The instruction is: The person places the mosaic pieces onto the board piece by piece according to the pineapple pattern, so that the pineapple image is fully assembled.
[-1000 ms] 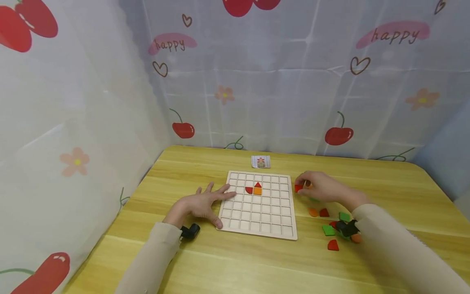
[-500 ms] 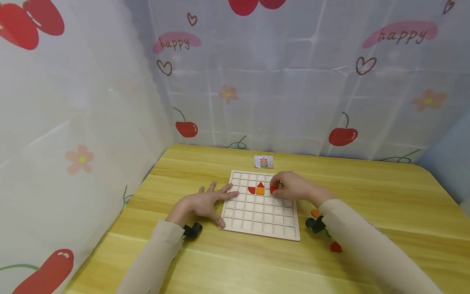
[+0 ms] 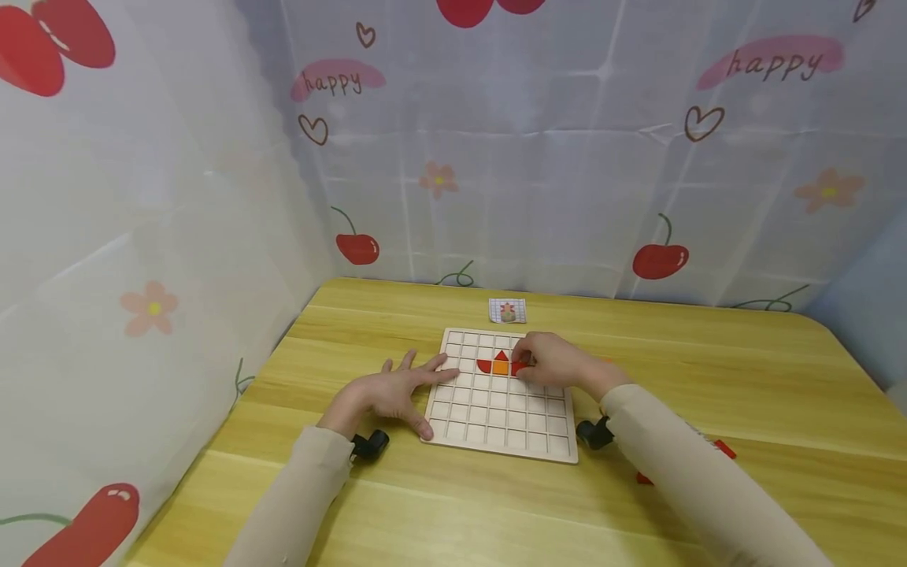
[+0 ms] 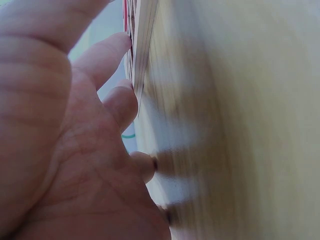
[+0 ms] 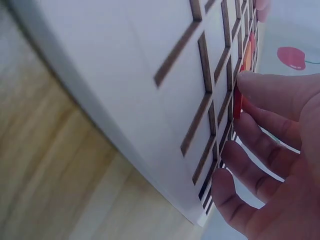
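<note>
"1 hand, the left hand (image 3: 397, 394), is spread wide at the left. How does it touch the work?"

"Its thumb and 2 fingertips touch the left edge of the gridded board (image 3: 478, 413), I judge to steady it."

"Which cells of the board are filled?"

"From left to right: a curved red piece (image 3: 485, 366), then an orange square (image 3: 500, 368) in the same row, with a red triangle (image 3: 501, 356) in the cell just behind the square. Most cells are bare."

"Beyond the board lies a small card (image 3: 507, 311). Is it the model?"

"I would say so. Its printed figure seems larger than these 3 pieces, so the work looks at an early stage."

"And the right hand (image 3: 556, 362)?"

"It pinches a flat red piece (image 3: 518, 368) at the cell just right of the orange square. Whether this piece sits fully down, I cannot tell."

"What is left outside?"

"On the table (image 3: 439, 504) I see parts of an orange piece (image 3: 607, 360) and 2 loose red pieces (image 3: 725, 449); the right sleeve (image 3: 701, 482) may hide more."
</note>
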Demonstrator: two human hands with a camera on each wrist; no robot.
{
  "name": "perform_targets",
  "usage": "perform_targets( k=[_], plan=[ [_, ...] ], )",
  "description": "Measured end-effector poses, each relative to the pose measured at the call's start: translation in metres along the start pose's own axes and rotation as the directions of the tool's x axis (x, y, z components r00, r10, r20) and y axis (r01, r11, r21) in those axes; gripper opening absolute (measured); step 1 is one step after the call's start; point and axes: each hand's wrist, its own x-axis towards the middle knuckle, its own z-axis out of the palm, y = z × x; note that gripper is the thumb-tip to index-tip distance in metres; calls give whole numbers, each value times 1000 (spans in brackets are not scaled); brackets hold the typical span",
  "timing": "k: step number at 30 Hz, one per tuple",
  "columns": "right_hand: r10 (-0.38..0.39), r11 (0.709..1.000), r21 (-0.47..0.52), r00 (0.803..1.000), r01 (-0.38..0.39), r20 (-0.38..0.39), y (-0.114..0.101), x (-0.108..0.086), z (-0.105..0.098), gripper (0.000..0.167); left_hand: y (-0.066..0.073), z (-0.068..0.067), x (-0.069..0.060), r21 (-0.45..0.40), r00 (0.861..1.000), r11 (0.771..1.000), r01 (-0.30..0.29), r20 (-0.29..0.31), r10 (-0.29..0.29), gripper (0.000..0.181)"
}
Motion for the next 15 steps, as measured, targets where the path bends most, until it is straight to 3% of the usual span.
perform_targets(
  k=[8, 15],
  plan=[
    [-28, 1000, 7, 999, 28, -28, 0, 2, 2, 20, -3, -1, 0, 5, 1000, 1000, 3, -1, -3, 107],
    [-60, 998, 8, 995, 61, -80, 9, -11, -7, 19, 0, -2, -1, -8, 1000, 1000, -6, 7, 6, 106]
  ],
)
